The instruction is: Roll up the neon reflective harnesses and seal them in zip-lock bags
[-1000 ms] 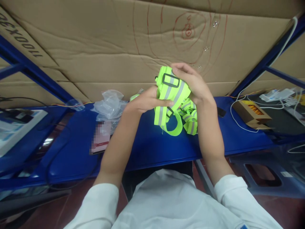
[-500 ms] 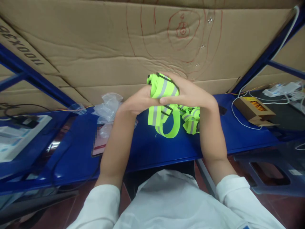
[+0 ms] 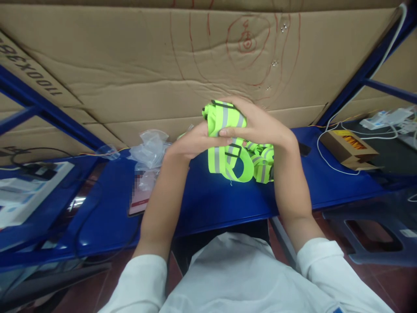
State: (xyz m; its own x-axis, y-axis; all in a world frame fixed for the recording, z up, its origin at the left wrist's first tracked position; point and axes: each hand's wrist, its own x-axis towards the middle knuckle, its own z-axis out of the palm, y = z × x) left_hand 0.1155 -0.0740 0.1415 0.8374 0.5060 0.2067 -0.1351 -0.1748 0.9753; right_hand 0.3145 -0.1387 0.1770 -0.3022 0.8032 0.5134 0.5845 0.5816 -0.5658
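Note:
A bundle of neon yellow-green reflective straps (image 3: 224, 117) with grey stripes and black buckles is held up between both my hands. My left hand (image 3: 198, 140) is closed round its lower left side, thumb pointing right. My right hand (image 3: 249, 117) wraps it from the top and right, with the thumb across the front. Below the hands hangs a loose strap loop with a black slider buckle. Behind my right forearm, more reflective straps (image 3: 262, 163) lie heaped on the blue table (image 3: 224, 200), partly hidden by the arm.
Clear plastic bags (image 3: 150, 150) and a pink-screened device (image 3: 140, 198) lie left on the table. An open cardboard box (image 3: 348, 148) and a white cable (image 3: 321, 150) are at right. A cardboard sheet (image 3: 130, 56) stands behind. A blue-grey stool (image 3: 358, 252) is lower right.
The hanging strap loop has swung right and slightly up. My left hand has shifted a little to the right, and both hands still grip the bundle.

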